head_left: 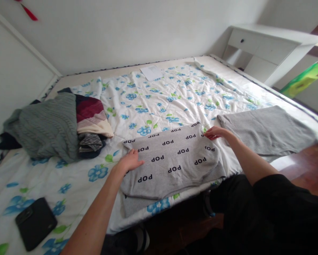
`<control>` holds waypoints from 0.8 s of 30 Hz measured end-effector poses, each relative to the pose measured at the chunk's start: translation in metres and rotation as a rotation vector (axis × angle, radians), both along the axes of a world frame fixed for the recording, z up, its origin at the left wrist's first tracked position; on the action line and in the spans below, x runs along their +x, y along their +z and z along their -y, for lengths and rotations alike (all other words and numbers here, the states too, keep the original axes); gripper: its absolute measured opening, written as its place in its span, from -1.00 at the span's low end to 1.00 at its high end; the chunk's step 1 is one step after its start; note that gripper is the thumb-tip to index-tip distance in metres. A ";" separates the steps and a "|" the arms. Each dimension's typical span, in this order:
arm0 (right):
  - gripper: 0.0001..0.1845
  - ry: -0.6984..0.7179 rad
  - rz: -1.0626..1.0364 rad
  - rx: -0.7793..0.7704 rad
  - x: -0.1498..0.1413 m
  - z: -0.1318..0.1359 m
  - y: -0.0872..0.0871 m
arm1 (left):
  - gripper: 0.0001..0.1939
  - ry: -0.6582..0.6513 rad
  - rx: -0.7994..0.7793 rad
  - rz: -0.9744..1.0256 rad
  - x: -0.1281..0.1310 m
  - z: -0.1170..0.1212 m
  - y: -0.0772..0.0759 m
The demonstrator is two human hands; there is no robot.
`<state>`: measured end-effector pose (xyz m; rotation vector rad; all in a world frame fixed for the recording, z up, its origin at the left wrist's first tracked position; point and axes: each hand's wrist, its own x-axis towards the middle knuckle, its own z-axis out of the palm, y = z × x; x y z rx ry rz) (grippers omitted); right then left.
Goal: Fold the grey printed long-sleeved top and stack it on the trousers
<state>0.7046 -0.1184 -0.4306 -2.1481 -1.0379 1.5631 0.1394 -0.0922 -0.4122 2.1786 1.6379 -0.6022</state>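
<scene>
**Desk:** How do the hands stand?

**Photo:** We see the left hand [129, 160] lying flat on a grey sweatshirt [172, 166], fingers slightly apart and clamped on nothing. The right hand [214, 132] reaches the sweatshirt's far edge; whether its fingertips pinch the cloth, we cannot tell.

**Desk:** Where does the sweatshirt lie?

**Photo:** Spread near the edge of a blue-flowered quilt [159, 102], between a cable-knit sweater [45, 124] and a ribbed grey garment [265, 131].

**Desk:** What could go wrong from here?

**Photo:** We judge the near edge the weak spot: with the cloth so close to it, a tug toward the body could pull the lower layer over the side. The quilt is soft and creased, so any drag could also ruck the sweatshirt and spoil its flat lie.

**Desk:** Any writing?

**Photo:** "POP" in black capitals, repeated across the grey fabric. We find no brand label, and nothing on the sheet of paper [151, 72] is legible to us.
</scene>
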 end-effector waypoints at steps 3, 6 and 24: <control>-0.72 0.057 0.023 -0.089 0.003 0.003 0.000 | -0.21 0.009 0.003 0.016 0.000 0.000 -0.001; -0.68 0.042 0.056 -0.109 0.008 0.005 0.002 | -0.21 0.015 0.010 0.019 0.000 -0.001 -0.001; -0.73 0.174 -0.052 -0.282 0.014 0.017 0.006 | -0.22 -0.008 -0.016 0.027 0.001 0.000 0.008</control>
